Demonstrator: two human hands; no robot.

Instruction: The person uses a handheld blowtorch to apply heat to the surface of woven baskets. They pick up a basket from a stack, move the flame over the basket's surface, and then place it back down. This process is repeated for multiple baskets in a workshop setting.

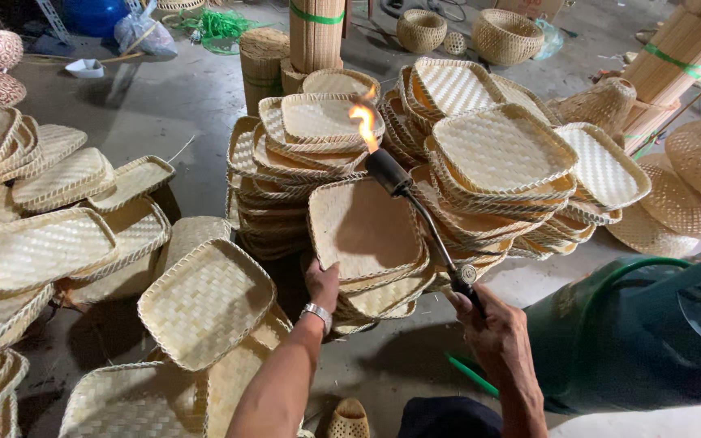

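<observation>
1. Your left hand (323,281) grips the near edge of a square woven bamboo tray (363,229), tilted up atop a stack.
2. Your right hand (492,324) is closed around a gas torch (415,207) — its flame (363,123) burns just above the tray's far edge.
3. Tray stacks (496,174) crowd the floor.

A basket-weaving workshop. Stacks of woven bamboo trays (496,154) cover a bare concrete floor (180,105); bundled bamboo strips (316,32) stand behind, round baskets (506,36) sit beyond them, and a lit gas torch (415,203) is at work.
</observation>
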